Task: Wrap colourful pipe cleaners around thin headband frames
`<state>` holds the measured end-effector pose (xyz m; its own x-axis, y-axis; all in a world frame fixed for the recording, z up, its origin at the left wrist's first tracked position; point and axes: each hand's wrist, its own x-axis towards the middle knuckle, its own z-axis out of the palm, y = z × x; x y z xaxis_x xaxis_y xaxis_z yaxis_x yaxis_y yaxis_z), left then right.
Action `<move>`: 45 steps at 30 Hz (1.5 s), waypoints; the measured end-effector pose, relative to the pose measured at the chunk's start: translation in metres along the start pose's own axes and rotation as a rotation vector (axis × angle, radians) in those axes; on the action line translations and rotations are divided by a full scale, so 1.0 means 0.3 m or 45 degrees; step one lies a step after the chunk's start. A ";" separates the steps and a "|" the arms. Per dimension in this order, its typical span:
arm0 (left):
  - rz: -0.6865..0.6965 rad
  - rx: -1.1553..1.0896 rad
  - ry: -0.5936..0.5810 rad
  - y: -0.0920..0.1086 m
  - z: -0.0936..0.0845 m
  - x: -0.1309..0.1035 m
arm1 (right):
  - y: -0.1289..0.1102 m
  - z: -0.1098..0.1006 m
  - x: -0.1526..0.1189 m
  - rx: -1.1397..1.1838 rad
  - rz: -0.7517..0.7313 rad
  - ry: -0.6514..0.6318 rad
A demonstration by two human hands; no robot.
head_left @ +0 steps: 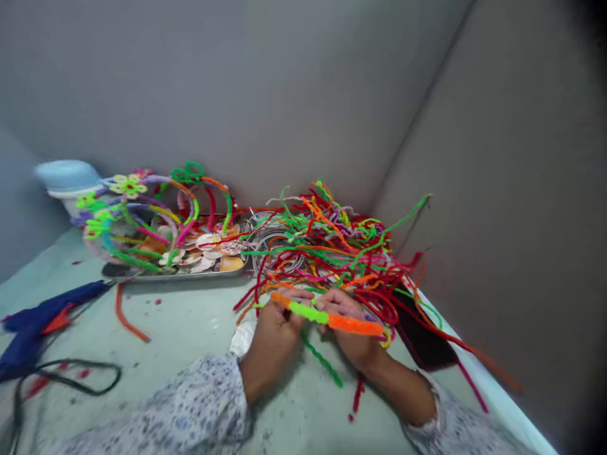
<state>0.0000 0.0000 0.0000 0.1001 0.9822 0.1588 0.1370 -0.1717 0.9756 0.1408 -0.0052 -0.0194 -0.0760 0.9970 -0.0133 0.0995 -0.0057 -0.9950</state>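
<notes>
Grey walls are meeting in a corner behind your pale green tabletop. You are holding a fuzzy band low over the middle of it, its orange and lime sections running from hand to hand. Your left grip is grasping the band near its left, orange part; your right grip is pinching it by the lime section, the brighter orange stretch crossing in front of that hand. Just beyond your hands, a heap of fuzzy strands in many colours is spreading over the surface, with silvery wire coils lying at its left edge. Further left, a metal tray is carrying shells and decorated hoops, and a blue-lidded container is standing behind it. Nearer you, a blue glue gun is lying at your left, while a dark flat object is resting near the right edge, partly under strands
</notes>
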 end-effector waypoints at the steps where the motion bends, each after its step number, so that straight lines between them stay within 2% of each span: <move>1: 0.008 -0.003 -0.011 -0.004 0.000 -0.001 | 0.000 0.000 0.004 0.002 -0.005 -0.003; 8: 0.044 0.008 -0.027 -0.011 -0.001 -0.004 | -0.011 0.007 0.008 -0.004 -0.018 0.038; 16: -0.027 -0.043 -0.021 -0.033 0.004 -0.005 | 0.009 0.007 0.002 -0.032 -0.050 0.054; 20: -0.055 -0.038 0.035 -0.035 0.006 -0.004 | 0.021 0.007 0.001 -0.038 -0.085 0.040; 24: -0.075 -0.080 0.060 -0.023 0.010 -0.011 | 0.016 0.010 0.004 0.032 -0.031 0.030; 26: -0.090 -0.113 0.018 -0.018 0.013 -0.021 | 0.009 0.009 0.010 0.085 0.014 0.040; 31: -0.136 -0.200 -0.034 -0.010 0.014 -0.049 | 0.002 -0.003 0.028 0.195 0.039 0.212; 36: -0.128 -0.070 -0.328 -0.006 0.011 -0.056 | 0.005 -0.011 0.030 0.378 -0.035 0.236; 41: -0.217 -0.242 -0.284 -0.014 0.020 -0.034 | 0.012 -0.004 0.029 0.608 0.034 0.138; 45: -0.171 -0.374 -0.259 -0.010 0.015 -0.021 | 0.017 0.002 0.024 0.577 0.086 -0.010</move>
<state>0.0033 -0.0062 -0.0045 0.2978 0.9544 0.0218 -0.1229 0.0157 0.9923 0.1402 0.0019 -0.0247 -0.0924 0.9926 -0.0790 -0.3398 -0.1060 -0.9345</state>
